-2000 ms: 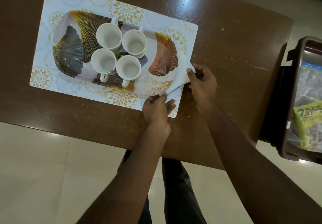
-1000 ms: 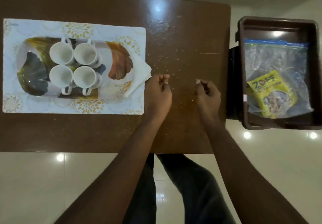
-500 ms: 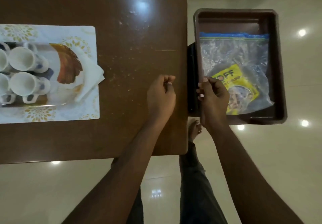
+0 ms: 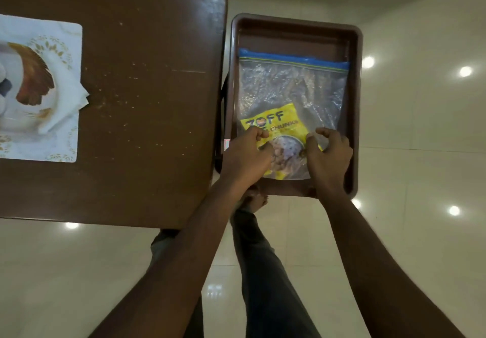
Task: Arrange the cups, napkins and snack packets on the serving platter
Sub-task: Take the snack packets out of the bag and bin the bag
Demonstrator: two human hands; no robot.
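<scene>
A clear zip bag with a blue seal lies in a brown plastic bin to the right of the table. A yellow snack packet sits inside the bag's near end. My left hand curls onto the bag at the packet's left side. Opposite it, my right hand pinches the bag at the packet's right side. The patterned serving platter is cut off at the far left edge, with a white folded napkin on its right end. The cups are almost out of view.
The platter rests on a white and gold placemat on the brown table. The bin stands just past the table's right edge, above a glossy tiled floor. My legs and a foot show below the bin.
The view has swung right from the platter to the bin. Both hands left the napkin, crossed the table and now close on the zip bag in the bin.
</scene>
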